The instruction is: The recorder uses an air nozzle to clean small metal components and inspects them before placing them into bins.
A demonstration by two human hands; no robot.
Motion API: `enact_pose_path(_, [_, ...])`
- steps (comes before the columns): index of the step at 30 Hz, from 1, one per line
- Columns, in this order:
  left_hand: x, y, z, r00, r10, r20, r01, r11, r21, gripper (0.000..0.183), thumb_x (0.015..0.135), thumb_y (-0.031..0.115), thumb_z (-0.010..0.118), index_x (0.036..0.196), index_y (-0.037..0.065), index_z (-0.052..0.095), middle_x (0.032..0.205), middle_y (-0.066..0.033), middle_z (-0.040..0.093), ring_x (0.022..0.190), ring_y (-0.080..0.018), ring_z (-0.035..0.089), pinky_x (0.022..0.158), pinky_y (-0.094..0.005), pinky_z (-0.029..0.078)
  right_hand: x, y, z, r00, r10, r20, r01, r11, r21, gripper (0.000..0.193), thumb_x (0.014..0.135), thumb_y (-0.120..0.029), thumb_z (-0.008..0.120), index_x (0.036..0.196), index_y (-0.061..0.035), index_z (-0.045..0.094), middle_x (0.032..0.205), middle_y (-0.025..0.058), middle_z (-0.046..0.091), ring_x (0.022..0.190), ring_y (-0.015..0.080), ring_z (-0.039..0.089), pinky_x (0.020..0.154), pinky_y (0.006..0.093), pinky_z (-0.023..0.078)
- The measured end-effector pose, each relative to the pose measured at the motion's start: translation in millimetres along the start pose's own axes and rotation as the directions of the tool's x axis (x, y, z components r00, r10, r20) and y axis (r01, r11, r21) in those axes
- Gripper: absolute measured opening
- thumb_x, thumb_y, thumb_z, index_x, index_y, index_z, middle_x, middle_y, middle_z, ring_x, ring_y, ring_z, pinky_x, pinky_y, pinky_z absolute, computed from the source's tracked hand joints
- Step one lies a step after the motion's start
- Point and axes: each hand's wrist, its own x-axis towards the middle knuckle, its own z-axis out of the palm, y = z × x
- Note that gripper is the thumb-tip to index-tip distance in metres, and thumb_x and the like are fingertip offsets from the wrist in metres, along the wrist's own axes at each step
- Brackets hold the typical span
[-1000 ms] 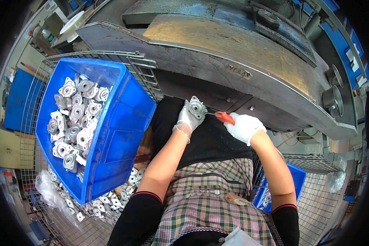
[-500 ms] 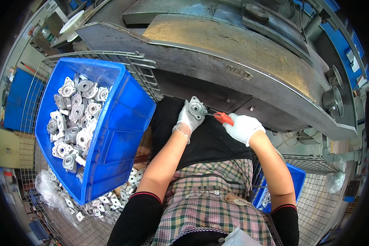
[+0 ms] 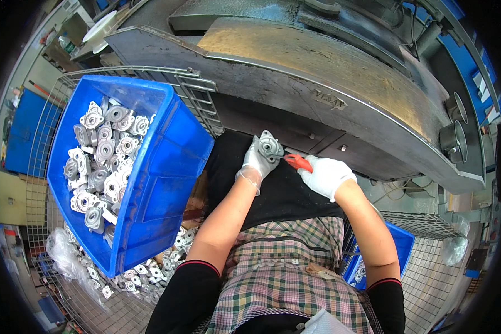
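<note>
In my gloved left hand (image 3: 254, 160) is a grey metal casting (image 3: 270, 146), a flanged housing with a round bore and lugs. My fingers close around its left side. My gloved right hand (image 3: 328, 175) grips a red-handled tool (image 3: 299, 162) with a thin metal shaft. The shaft points left and its end overlaps the lower edge of the casting's face; whether it touches inside is too small to tell. Both hands are over my lap. Similar castings (image 3: 106, 150) fill a large blue bin (image 3: 175, 139) tilted at my left.
A wire basket cage (image 3: 203, 106) holds the blue bin, with more castings (image 3: 142, 273) and clear plastic (image 3: 67, 259) below. Ahead runs a metal workbench (image 3: 295, 72) with two metal cups (image 3: 453, 139) at its right. Another blue bin (image 3: 401, 242) sits at my right in wire mesh.
My right hand has moved slightly left with the red-handled tool, bringing its shaft across the casting's lower edge. My left hand and the casting have barely shifted.
</note>
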Motion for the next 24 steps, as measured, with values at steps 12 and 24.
enact_pose_path(12, [-22.7,-96.0,46.0,0.898,0.438,-0.048,-0.294,0.677,0.675,0.047,0.097,0.053,0.033,0.111,0.017,0.06,0.104,-0.0046,0.064,0.1,-0.0259,0.059,0.088,-0.0435,0.046,-3.2,19.0,-0.4,0.995,0.096,-0.008,-0.096,0.995,-0.004,0.04,0.089,-0.041,0.048,0.11,-0.0084,0.059,0.096,0.0185,0.067,0.09,0.0366,0.064,0.081,0.0453,0.049])
enact_pose_path(24, [2.9,-22.5,-1.4,0.916,-0.26,0.306,0.3,0.949,-0.094,0.049,0.098,0.052,0.03,0.125,0.019,0.054,0.127,-0.0031,0.056,0.121,-0.0242,0.049,0.106,-0.0422,0.034,7.8,1.0,-3.2,0.999,0.035,-0.021,-0.035,0.999,-0.011,0.039,0.09,-0.041,0.047,0.11,-0.0082,0.058,0.092,0.0187,0.068,0.085,0.0374,0.065,0.078,0.0459,0.05])
